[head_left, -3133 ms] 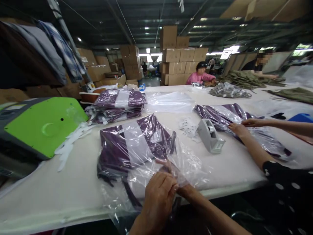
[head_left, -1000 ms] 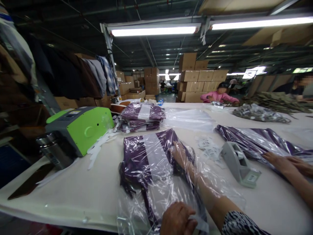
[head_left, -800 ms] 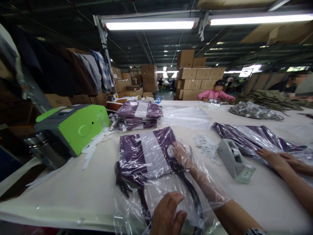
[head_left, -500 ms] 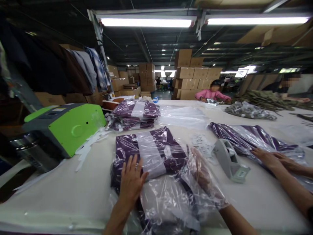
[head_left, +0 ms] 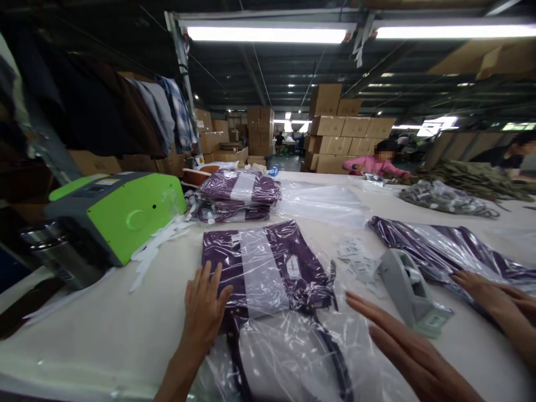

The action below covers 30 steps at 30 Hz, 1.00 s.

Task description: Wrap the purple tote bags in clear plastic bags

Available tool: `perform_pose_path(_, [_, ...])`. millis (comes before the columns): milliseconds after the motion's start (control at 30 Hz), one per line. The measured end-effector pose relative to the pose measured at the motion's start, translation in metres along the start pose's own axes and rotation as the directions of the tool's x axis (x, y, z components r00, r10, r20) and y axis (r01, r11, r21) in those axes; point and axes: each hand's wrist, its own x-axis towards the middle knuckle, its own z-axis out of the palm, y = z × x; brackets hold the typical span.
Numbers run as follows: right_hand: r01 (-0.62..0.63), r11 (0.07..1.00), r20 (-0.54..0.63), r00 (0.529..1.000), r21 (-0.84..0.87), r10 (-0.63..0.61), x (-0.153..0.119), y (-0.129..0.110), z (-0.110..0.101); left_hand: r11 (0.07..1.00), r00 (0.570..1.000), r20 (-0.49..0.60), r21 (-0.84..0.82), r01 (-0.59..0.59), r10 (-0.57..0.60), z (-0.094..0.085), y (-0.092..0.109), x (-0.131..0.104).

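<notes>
My left hand lies splayed at eight o'clock on a rectangular purple bundle's crinkled clear plastic, my straight-fingered right hand at four.

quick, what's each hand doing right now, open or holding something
Left hand: open, fingers spread at the left edge of the plastic-wrapped purple bag.
Right hand: open, holding nothing, right of the bag.

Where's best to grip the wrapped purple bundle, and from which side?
I'd take the wrapped purple bundle by its left and right edges, one hand per side: it lies flat, left hand over its left part. Avoid the near end: loose film and dark straps there may give.
</notes>
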Motion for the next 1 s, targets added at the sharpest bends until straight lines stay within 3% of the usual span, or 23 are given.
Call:
perform_pose_path(100, [0.243, 0.961, -0.011, 0.969, -0.129, -0.247, 0.102, -0.051, 0.035, 0.994, 1.000, 0.023, 0.108, -0.011, 0.008, 0.010, -0.002, 0.004])
perform_pose_path(167, [0.300, 0.905, -0.031, 0.946, -0.300, -0.324, 0.166, -0.051, 0.069, 0.987, 0.997, 0.081, 0.162, 0.001, -0.015, 0.023, -0.008, -0.002])
perform_pose_path(200, [0.258, 0.886, -0.033, 0.956, -0.386, -0.292, 0.191, -0.040, 0.086, 0.984, 0.993, 0.110, 0.175, 0.016, -0.035, 0.028, -0.012, -0.005])
perform_pose_path(267, [0.084, 0.867, -0.027, 0.993, -0.491, -0.112, 0.227, -0.006, 0.113, 0.984, 0.986, 0.150, 0.172, 0.041, -0.068, 0.037, -0.018, -0.010])
perform_pose_path(367, [-0.026, 0.837, 0.003, 0.999, -0.546, 0.033, 0.251, 0.049, 0.134, 0.992, 0.982, 0.169, 0.107, 0.066, -0.084, 0.041, -0.020, -0.013])
perform_pose_path(467, [-0.008, 0.877, 0.009, 1.000, -0.481, 0.014, 0.257, 0.070, 0.129, 0.992, 0.975, 0.187, -0.028, 0.124, -0.116, 0.037, -0.021, -0.011])
perform_pose_path(533, [-0.021, 0.909, 0.010, 1.000, -0.416, 0.028, 0.255, 0.068, 0.117, 0.966, 0.972, 0.171, -0.175, 0.192, -0.162, 0.033, -0.027, -0.011])
perform_pose_path(600, [0.006, 0.926, -0.020, 1.000, -0.376, -0.015, 0.242, 0.064, 0.105, 0.890, 0.950, 0.126, -0.332, 0.311, -0.285, 0.028, -0.037, -0.010])
perform_pose_path(667, [0.111, 0.917, -0.061, 0.988, -0.383, -0.145, 0.217, 0.065, 0.098, 0.727, 0.869, 0.161, -0.488, 0.483, -0.469, 0.020, -0.046, -0.009])
perform_pose_path(733, [0.216, 0.879, -0.075, 0.959, -0.425, -0.273, 0.186, 0.074, 0.099, 0.465, 0.747, 0.310, -0.625, 0.627, -0.589, 0.009, -0.051, -0.008])
perform_pose_path(800, [0.254, 0.845, -0.041, 0.950, -0.471, -0.308, 0.158, 0.084, 0.107, 0.180, 0.633, 0.473, -0.697, 0.694, -0.612, -0.005, -0.051, -0.007])
perform_pose_path(867, [0.240, 0.844, -0.013, 0.960, -0.480, -0.280, 0.139, 0.092, 0.117, -0.022, 0.536, 0.593, -0.683, 0.730, -0.601, -0.019, -0.049, -0.007])
perform_pose_path(933, [0.226, 0.859, -0.001, 0.967, -0.459, -0.254, 0.131, 0.093, 0.122, -0.114, 0.457, 0.697, -0.606, 0.787, -0.552, -0.031, -0.046, -0.007])
perform_pose_path(1000, [0.220, 0.878, -0.002, 0.970, -0.425, -0.244, 0.131, 0.090, 0.121, -0.134, 0.405, 0.789, -0.514, 0.847, -0.462, -0.038, -0.044, -0.004])
